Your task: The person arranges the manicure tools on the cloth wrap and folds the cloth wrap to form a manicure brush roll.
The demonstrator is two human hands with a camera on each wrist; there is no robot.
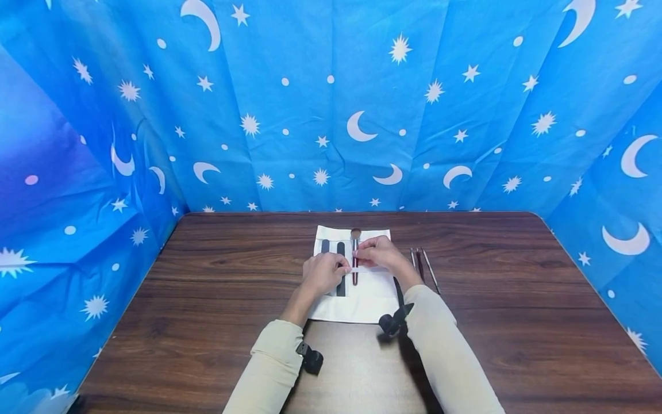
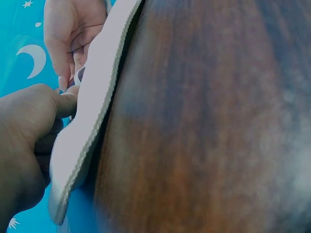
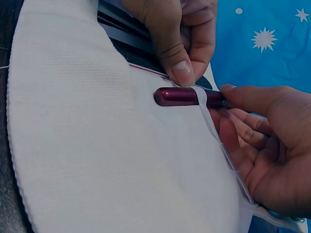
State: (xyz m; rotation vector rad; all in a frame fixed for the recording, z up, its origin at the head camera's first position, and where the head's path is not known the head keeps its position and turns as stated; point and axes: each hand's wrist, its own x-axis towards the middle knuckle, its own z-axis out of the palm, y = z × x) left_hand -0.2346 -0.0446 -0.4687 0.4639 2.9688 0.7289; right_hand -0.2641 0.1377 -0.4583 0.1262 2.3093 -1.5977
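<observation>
A white cloth roll [image 1: 357, 307] lies spread on the table with a white elastic band [image 3: 202, 99] across it. My right hand [image 1: 380, 253] pinches a makeup brush [image 1: 355, 278] with a dark red handle, bristles pointing away from me. In the right wrist view, the rounded handle end [image 3: 170, 96] passes under the band. Just left of the brush, my left hand [image 1: 324, 272] pinches the band, thumb close beside the handle. Two long dark flat strips [image 1: 341, 287] with rounded ends sit in the roll's left part, partly covered by my left hand.
Several slim tools [image 1: 430, 267] lie on the table right of the roll, partly behind my right wrist. A dark strap [image 1: 399, 292] runs along the roll's right edge. The brown wooden table [image 1: 217, 299] meets a blue star-and-moon curtain [image 1: 310, 103] at its back edge.
</observation>
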